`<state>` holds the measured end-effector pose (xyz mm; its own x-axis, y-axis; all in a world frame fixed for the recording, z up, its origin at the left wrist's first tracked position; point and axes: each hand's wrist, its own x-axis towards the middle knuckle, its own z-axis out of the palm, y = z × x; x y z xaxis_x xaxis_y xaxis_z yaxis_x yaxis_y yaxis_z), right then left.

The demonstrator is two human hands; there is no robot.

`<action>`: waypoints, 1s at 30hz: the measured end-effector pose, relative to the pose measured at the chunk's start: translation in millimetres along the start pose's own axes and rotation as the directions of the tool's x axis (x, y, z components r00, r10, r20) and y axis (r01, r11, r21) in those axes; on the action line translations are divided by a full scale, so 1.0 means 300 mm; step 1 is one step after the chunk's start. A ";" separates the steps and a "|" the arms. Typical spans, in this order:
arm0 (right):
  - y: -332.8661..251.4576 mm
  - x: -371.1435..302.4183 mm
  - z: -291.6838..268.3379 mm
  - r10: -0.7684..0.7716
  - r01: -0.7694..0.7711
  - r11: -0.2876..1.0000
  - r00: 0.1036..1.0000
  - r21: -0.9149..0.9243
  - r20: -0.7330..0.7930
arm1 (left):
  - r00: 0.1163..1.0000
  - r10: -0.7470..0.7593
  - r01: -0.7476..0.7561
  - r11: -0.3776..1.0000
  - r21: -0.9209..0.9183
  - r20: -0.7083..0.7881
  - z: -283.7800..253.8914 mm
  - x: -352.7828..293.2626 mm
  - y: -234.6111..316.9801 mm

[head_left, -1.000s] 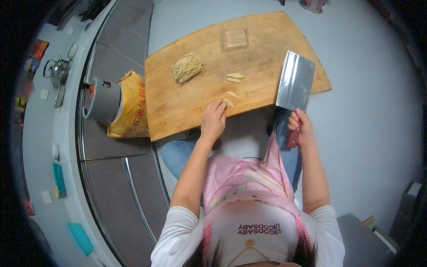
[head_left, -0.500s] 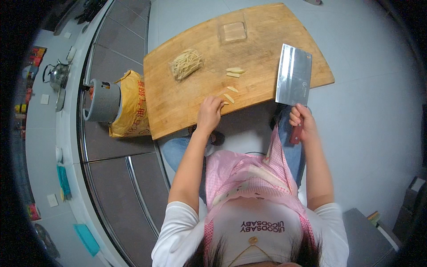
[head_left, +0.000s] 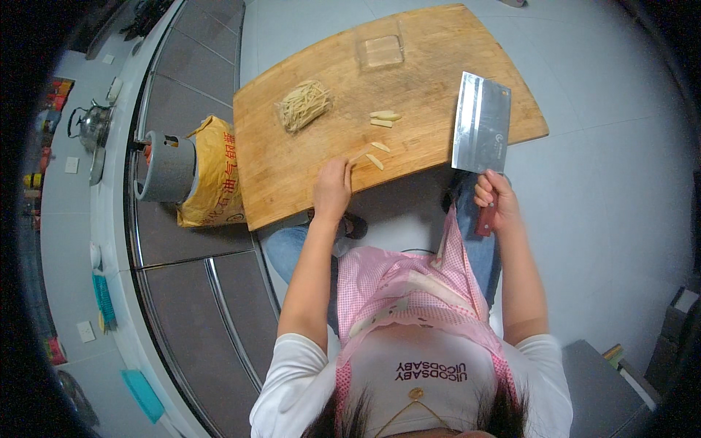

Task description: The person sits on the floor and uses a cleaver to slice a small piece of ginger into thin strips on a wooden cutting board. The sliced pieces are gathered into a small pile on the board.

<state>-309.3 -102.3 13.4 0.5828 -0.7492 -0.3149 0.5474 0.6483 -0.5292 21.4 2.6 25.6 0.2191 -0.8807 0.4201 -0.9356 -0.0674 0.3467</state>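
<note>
So, right hand [head_left: 494, 204] first: it's right of centre in the frame, fingers wrapped snugly round the reddish handle of a cleaver [head_left: 482, 123], wide shiny blade pointing up the frame. The blade covers part of the right end of the big wooden board [head_left: 292, 186] from this angle, though I can't tell whether it's touching it. Left hand [head_left: 333, 188] is at the board's lower edge, just left of centre, fingers bent and close together with the tips over the wood. Can't tell how wide the gap is between thumb and fingers, or if there's something pinched in there. Just to the right of those fingertips lie two loose pale strips [head_left: 374, 161], set apart from each other, and a bit further up the frame there's a small cluster [head_left: 381, 123] of similar bits. A whole pile [head_left: 304, 106] of thin strips sits on the upper left part of the board, and a clear tray [head_left: 383, 51] is near its top edge. Off the board's left end there's a yellow bag [head_left: 215, 175] with a grey pot [head_left: 166, 168] right beside it, plus a metal kettle [head_left: 91, 124] at the upper left of the frame. Pink apron [head_left: 409, 285] fills the lower middle.
</note>
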 end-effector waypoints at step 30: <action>0.000 0.007 0.006 0.004 -0.004 1.000 1.000 -0.024 -0.011 | 0.972 -0.236 0.235 0.960 -0.149 0.014 0.011 0.005 -0.005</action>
<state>-307.1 -103.7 14.2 0.5782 -0.7481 -0.3257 0.5302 0.6479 -0.5469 22.2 -0.3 23.0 0.4299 -0.8462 0.3148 -0.8057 -0.2022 0.5567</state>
